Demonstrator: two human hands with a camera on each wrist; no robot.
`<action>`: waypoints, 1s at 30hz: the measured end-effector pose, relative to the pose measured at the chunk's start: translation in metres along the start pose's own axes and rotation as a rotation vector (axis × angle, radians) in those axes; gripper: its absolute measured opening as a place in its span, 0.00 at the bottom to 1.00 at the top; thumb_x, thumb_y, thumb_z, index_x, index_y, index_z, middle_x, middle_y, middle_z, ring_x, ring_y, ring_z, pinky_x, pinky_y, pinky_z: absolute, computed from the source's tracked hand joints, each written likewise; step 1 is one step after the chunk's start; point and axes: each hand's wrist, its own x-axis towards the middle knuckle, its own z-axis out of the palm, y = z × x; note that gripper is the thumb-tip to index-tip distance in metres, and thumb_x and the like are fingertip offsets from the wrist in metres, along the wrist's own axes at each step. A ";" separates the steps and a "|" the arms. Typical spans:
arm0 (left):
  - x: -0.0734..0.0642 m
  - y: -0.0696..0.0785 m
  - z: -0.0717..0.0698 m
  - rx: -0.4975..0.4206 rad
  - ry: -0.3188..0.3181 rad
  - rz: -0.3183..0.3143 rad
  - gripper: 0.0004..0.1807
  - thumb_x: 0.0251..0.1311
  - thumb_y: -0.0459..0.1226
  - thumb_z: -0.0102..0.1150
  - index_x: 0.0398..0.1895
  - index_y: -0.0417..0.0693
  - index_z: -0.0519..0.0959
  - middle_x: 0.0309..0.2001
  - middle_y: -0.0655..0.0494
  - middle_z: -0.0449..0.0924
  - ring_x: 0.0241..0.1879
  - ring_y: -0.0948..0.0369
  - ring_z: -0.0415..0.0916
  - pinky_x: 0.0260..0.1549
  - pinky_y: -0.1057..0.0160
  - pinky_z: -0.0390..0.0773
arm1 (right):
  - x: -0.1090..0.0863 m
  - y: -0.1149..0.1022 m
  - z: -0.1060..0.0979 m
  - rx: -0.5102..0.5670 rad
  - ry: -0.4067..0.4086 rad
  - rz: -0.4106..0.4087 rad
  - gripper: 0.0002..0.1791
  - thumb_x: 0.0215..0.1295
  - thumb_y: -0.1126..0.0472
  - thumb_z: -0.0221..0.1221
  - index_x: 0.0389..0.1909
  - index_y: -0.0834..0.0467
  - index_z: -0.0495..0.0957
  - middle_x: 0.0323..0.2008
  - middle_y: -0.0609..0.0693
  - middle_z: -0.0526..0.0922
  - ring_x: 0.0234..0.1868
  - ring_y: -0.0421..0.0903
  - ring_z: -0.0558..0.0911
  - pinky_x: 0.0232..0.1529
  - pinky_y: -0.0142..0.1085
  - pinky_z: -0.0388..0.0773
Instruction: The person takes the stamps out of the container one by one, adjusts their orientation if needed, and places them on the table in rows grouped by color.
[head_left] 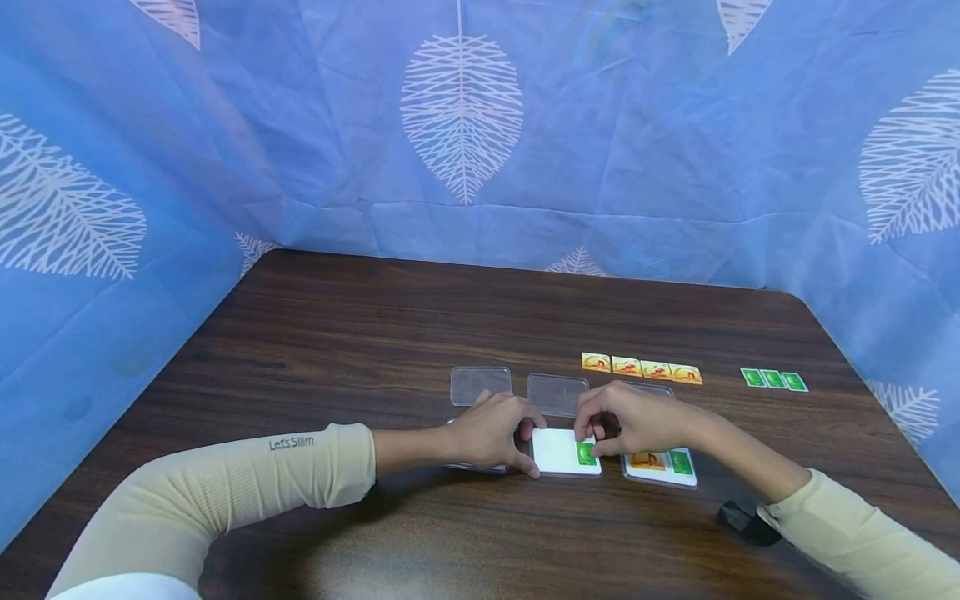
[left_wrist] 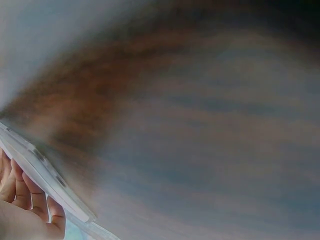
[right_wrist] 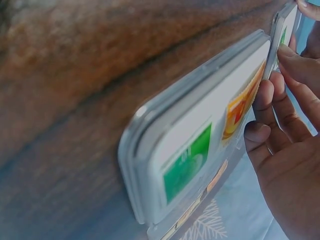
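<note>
The head view shows us a big blue cloth with white leaf shapes (head_left: 462, 117) around a dark brown wooden surface (head_left: 420, 317). We see two cream cloth sleeves (head_left: 262, 471) on a person's arms.

The left hand (head_left: 491, 429) makes a wide curve. Its thumb and a finger hold the left corners of a flat white card with a clear plastic edge (head_left: 556, 450), which lies on the surface between the two hands. The right hand (head_left: 637, 417) is bent, with only a little room between thumb and finger. They pinch at a small green paper picture (head_left: 584, 453) on the right side of that card.

Just right of the card we see a second flat white card with a clear edge (head_left: 660, 477). It has an orange picture (head_left: 647, 461) and another green picture (head_left: 681, 462) on it. The left hand hides most of a flat clear plastic case (head_left: 480, 468).

Farther back are three clear plastic lids with round corners (head_left: 481, 386), one partly behind the right hand. Behind them we find a row of four small orange-yellow pictures (head_left: 642, 368). To their right sit three small green pictures (head_left: 774, 379).
</note>
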 end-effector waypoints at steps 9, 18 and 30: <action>-0.001 0.001 -0.001 0.008 0.003 -0.001 0.29 0.46 0.44 0.85 0.52 0.44 0.86 0.29 0.65 0.76 0.31 0.69 0.67 0.42 0.63 0.61 | 0.001 -0.002 0.001 0.051 0.002 0.013 0.10 0.64 0.67 0.71 0.37 0.52 0.79 0.29 0.42 0.75 0.27 0.38 0.72 0.28 0.29 0.71; -0.001 0.001 -0.001 0.013 0.000 0.002 0.29 0.46 0.44 0.85 0.52 0.45 0.86 0.29 0.66 0.75 0.31 0.69 0.67 0.42 0.64 0.61 | 0.001 0.000 0.003 0.071 -0.015 0.046 0.11 0.66 0.69 0.68 0.35 0.51 0.77 0.27 0.36 0.72 0.27 0.32 0.70 0.27 0.29 0.71; -0.001 0.001 -0.001 0.005 -0.005 0.000 0.29 0.46 0.44 0.85 0.52 0.44 0.86 0.29 0.66 0.76 0.31 0.69 0.67 0.42 0.64 0.61 | -0.001 0.004 0.001 0.109 -0.008 0.024 0.05 0.69 0.68 0.66 0.38 0.54 0.84 0.28 0.37 0.76 0.27 0.32 0.70 0.27 0.29 0.70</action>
